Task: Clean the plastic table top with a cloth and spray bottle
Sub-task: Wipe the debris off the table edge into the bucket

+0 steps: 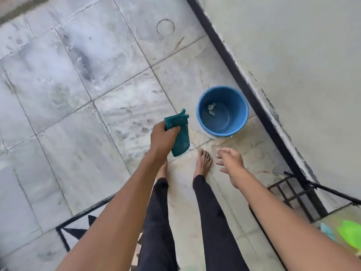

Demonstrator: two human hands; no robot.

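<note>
My left hand [163, 138] grips a folded teal cloth [178, 133] and holds it in the air above the floor, just left of a blue bucket. The cloth hangs down from my fingers. My right hand [231, 163] is empty, its fingers spread and relaxed, and hovers below the bucket near my bare right foot. No table and no spray bottle are in view.
The blue bucket [222, 111] stands on the pale tiled floor [78, 85] with a small scrap inside. A dark-edged wall [293, 55] runs along the right. A black metal grate [293, 194] and a green object [350, 232] sit at the lower right; a patterned mat [78, 231] lies at the lower left.
</note>
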